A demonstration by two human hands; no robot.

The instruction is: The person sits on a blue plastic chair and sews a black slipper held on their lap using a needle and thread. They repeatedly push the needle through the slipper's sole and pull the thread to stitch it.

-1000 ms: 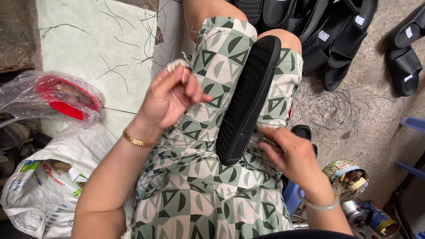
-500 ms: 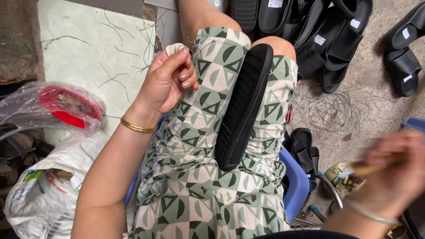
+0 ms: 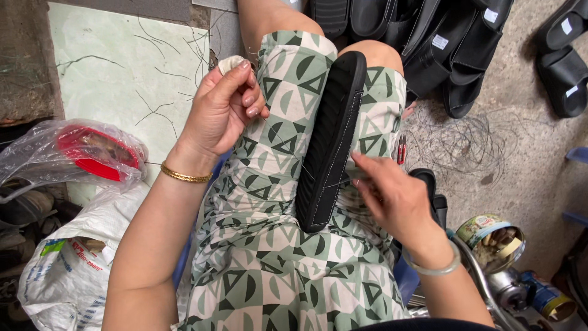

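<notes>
The green and cream patterned dress [image 3: 275,263] takes up most of the view, soft printed fabric with triangles and half circles stretched over the lap. Lying lengthwise on it, between the knees, is the black shoe sole [image 3: 331,141], a long rubbery slab with a ribbed face and a line of pale stitching down its right edge.

Compared to half a second ago, the right hand [image 3: 392,196] has swung back in from way off to the right. Now it sits just beside the sole's right edge with its grip pinched together on the thin dark thread [image 3: 288,153] running across the sole. Whether it also has a needle in there, can't tell.

The left hand [image 3: 223,107] has barely shifted, raised over the left thigh, fingers curled together, and there's a whitish wrap on the tip of one finger. It looks like the thread goes up to it, but it's too fine to be sure. There's a gold bangle [image 3: 185,176] on that wrist and a pale translucent one [image 3: 432,266] on the right.

Around the edges: a pile of black slide sandals [image 3: 441,49] up top, a crinkly clear plastic bag [image 3: 79,153] with something red inside on the left, a tangle of loose thread [image 3: 478,144] on the concrete floor, and an open tin can [image 3: 493,236] at the lower right.
</notes>
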